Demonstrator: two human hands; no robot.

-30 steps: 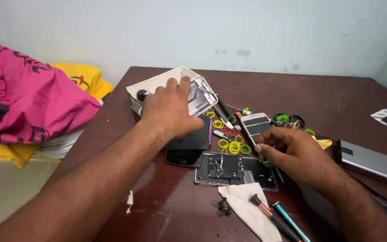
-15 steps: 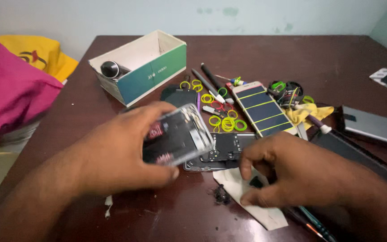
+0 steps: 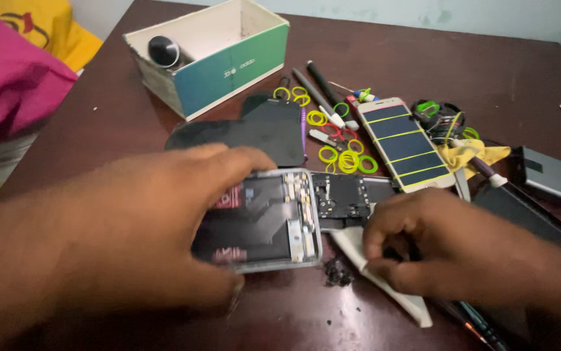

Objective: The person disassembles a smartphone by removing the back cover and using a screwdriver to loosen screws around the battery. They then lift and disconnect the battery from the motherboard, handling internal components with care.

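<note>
left hand (image 3: 137,227) | opened phone (image 3: 261,221) lowered nearer table | right hand (image 3: 449,240) stays

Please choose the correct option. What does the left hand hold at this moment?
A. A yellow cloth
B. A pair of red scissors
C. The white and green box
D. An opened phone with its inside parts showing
D: the left hand has its grip around the opened phone, whose battery and circuit parts face up, just above the dark wooden table.
</note>
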